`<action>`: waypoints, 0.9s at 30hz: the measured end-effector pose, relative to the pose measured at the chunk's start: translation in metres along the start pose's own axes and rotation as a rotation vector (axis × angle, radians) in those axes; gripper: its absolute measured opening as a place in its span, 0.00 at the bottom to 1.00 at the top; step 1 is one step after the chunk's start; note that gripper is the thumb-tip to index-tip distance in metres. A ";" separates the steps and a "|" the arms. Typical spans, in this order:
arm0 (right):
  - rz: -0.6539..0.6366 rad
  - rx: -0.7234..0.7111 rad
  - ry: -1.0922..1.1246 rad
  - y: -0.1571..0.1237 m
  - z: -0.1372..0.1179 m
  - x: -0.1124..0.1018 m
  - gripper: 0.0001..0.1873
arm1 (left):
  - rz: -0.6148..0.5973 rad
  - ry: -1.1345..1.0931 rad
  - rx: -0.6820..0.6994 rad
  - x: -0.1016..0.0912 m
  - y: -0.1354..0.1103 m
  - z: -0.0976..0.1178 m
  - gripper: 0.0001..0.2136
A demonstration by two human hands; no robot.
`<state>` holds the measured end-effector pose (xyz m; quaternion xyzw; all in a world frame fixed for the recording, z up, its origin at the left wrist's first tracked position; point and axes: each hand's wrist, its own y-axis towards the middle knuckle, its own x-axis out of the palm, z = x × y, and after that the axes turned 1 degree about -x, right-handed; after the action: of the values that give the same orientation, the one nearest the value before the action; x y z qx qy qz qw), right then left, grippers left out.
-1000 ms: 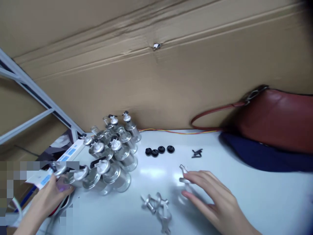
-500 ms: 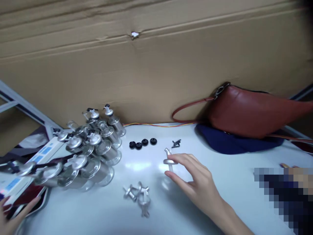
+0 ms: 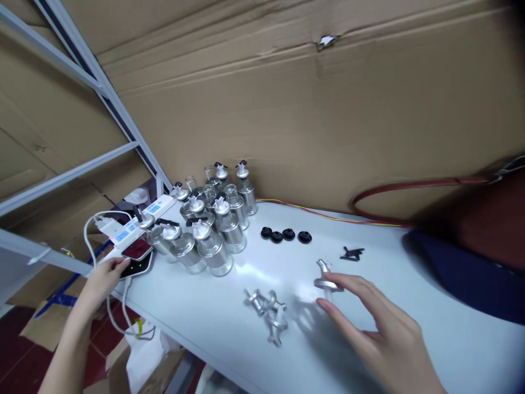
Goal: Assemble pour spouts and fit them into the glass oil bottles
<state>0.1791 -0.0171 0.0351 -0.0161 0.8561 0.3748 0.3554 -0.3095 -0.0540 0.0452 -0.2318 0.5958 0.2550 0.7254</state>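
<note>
My right hand pinches a silver metal bottle pourer between thumb and fingers, just over the table. To its left lie several more silver pourers in a loose cluster. Several round black stoppers form a row behind them, and small black lever-like pieces lie beyond my right hand. At the table's left edge, my left hand has its fingers closed on the corner of a flat, white-edged black device with green lights. A dark red phone-like slab rests against that device.
Several glass bottles, many topped with silver pourers, crowd the table's back left. Power strips and white cables run along the left edge. A brown bag and navy cloth occupy the right. Cardboard walls the back.
The view has swung left, showing the shelf frame and floor. My left hand's spread fingers have closed at the device's corner. My right hand still holds the pourer.
</note>
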 end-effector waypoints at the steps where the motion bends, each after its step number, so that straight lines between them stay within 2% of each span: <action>1: -0.004 -0.008 0.005 0.000 0.000 0.002 0.10 | -0.023 -0.032 -0.007 -0.004 0.003 -0.001 0.19; 3: -0.009 -0.024 0.010 -0.001 -0.001 0.005 0.11 | -0.066 -0.053 -0.034 -0.012 0.008 0.000 0.20; 8: -0.019 -0.049 0.002 -0.002 -0.001 0.008 0.11 | -0.036 0.034 -0.034 -0.022 0.004 0.015 0.20; 14: -0.012 -0.114 0.016 -0.001 -0.006 0.010 0.09 | 0.049 0.008 -0.089 -0.007 -0.026 0.018 0.17; 19: -0.020 -0.139 0.038 -0.002 -0.006 0.015 0.10 | 0.163 -0.033 -0.039 0.008 -0.039 0.008 0.12; 21: -0.038 -0.139 0.040 -0.003 -0.006 0.017 0.11 | 0.172 -0.074 -0.017 0.011 -0.039 0.004 0.11; 27: -0.067 -0.149 0.034 -0.003 -0.006 0.019 0.10 | 0.190 -0.141 -0.074 0.007 -0.051 -0.006 0.11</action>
<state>0.1624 -0.0191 0.0243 -0.0777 0.8308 0.4248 0.3510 -0.2802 -0.0958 0.0388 -0.1822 0.5527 0.3600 0.7292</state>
